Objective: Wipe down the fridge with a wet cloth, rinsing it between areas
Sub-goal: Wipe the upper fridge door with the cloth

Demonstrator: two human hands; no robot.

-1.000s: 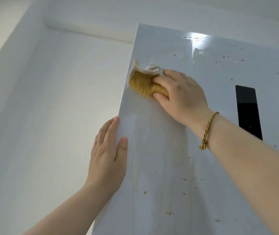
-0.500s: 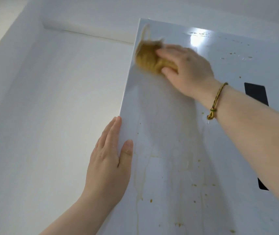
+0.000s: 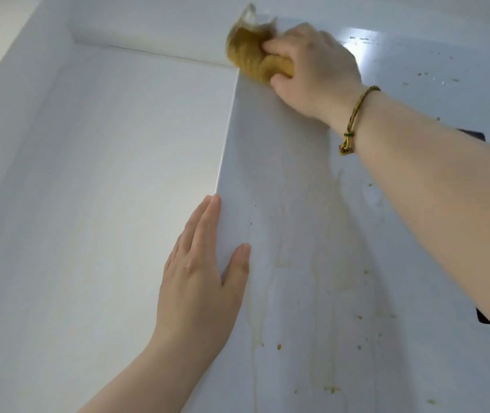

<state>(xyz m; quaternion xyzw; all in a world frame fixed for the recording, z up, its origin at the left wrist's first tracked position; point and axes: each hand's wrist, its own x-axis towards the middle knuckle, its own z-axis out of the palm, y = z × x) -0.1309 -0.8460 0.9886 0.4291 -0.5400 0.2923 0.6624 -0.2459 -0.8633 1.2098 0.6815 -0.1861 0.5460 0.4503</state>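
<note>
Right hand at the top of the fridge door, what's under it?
A bunched mustard-yellow cloth, gripped by the right hand against the top left corner of the fridge door. Part of it sticks out past the hand; the rest, and the door surface beneath, is covered.

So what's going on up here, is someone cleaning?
Yes. A person is wiping a white fridge by hand. The right hand grips a bunched yellow cloth and presses it against the fridge's upper left corner. The left hand lies flat over the fridge's left edge, apparently steadying it. Lower down, yellowish drip streaks and brown specks show on the front, so that part looks not yet wiped.
</note>
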